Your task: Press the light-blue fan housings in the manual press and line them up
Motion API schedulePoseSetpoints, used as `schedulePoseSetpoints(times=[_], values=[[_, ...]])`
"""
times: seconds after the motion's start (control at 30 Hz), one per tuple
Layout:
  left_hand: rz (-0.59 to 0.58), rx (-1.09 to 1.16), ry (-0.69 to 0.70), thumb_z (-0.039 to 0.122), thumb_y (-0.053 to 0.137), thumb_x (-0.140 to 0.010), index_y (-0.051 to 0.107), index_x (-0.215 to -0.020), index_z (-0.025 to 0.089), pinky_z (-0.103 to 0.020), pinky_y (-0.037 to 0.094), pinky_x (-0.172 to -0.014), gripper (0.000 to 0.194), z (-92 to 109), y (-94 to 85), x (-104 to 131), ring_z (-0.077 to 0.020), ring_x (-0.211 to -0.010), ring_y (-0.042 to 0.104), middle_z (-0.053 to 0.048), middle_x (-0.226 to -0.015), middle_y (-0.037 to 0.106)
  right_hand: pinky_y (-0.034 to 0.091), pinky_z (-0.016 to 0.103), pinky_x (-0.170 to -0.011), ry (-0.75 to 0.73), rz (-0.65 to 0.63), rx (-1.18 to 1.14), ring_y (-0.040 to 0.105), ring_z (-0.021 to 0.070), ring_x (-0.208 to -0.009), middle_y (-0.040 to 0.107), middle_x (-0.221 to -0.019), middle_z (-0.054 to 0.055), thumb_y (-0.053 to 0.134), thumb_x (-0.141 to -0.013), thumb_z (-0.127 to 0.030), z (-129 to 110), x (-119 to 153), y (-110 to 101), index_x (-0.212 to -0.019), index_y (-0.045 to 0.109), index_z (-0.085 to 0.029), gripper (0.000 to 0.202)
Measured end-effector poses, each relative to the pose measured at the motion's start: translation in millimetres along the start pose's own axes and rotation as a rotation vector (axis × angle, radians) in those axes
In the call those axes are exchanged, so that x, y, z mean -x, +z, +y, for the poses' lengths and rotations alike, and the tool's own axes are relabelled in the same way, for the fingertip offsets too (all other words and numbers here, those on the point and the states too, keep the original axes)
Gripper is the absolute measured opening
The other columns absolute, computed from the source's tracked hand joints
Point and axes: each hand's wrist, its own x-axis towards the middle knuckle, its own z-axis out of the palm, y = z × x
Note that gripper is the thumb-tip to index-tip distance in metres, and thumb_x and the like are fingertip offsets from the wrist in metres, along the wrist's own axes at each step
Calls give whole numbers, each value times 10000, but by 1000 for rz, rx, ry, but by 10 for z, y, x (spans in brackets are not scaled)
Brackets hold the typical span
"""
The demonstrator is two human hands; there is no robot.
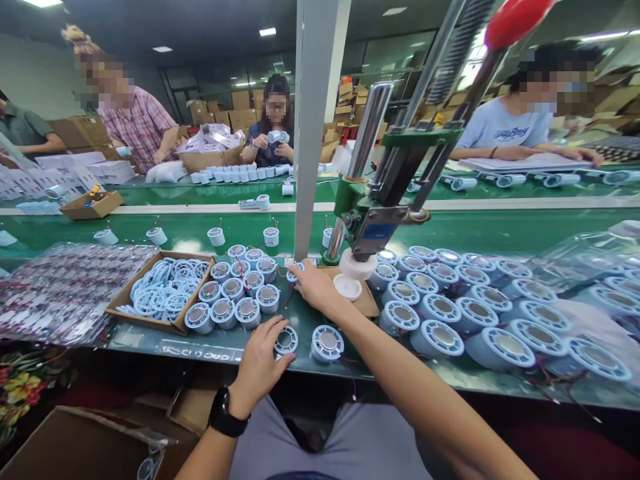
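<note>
My left hand [263,363], with a black watch on the wrist, has its thumb and fingers around a light-blue cylindrical unit [286,340] near the bench's front edge. That unit has a slotted rim and a darker centre. Farther forward, my right hand [315,287] pinches another light-blue unit [295,271] beside the metal post; the fingers partly cover it. A similar unit with a grey disc on top [327,343] stands between my forearms. Right of my right hand, a hand press [375,227] holds its white round head above a white cup-shaped seat [347,287].
A cardboard tray of light-blue rings [167,287] sits left of several grouped units [240,287]. Many more wired units [450,307] fill the right side. Bagged parts [65,287] lie far left. A metal post [313,133] rises ahead. Co-workers sit beyond the green conveyor [240,223].
</note>
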Motion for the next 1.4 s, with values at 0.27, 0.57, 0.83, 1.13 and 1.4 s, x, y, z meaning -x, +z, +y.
schedulePoseSetpoints(times=[0.27,0.57,0.83,1.13,1.4], values=[[50,-201,-91,237,742,-795,572,-1264,194,-503,475,-951,500,130,57,15,-311,-1121,534,-112,-1258,605,430,449,-1044,98,165,-22,427,319,-1327,371,-1461,195,463,-912,-65,103,449,23,-1446,455,-203,552],[64,-161,-79,198,723,-800,602,-1207,194,-470,465,-942,425,112,49,-9,-279,-1082,547,-85,-1240,640,380,439,-1011,-203,38,47,451,288,-1227,528,-1308,149,449,-936,-106,3,-43,-25,-1269,607,-229,388],[-2,-118,-26,190,698,-793,545,-1335,215,-484,472,-963,565,85,7,48,-293,-1158,544,-106,-1349,598,488,359,-889,49,35,-67,605,250,-1035,493,-1268,183,563,-890,-153,47,-79,14,-1346,504,-147,459],[13,213,-124,210,634,-836,410,-1462,251,-398,502,-997,666,302,-123,-31,-243,-1153,604,-80,-1277,641,441,397,-1113,-108,225,-708,446,226,-1377,436,-1479,99,582,-861,-219,70,1384,258,-1438,445,-252,594],[-161,109,107,122,600,-801,269,-1538,268,-459,491,-1010,821,671,-33,-257,-271,-1178,534,-77,-1377,573,549,337,-984,239,658,-809,647,199,-1144,618,-1289,125,499,-776,-87,-433,1469,873,-1414,453,-160,644]])
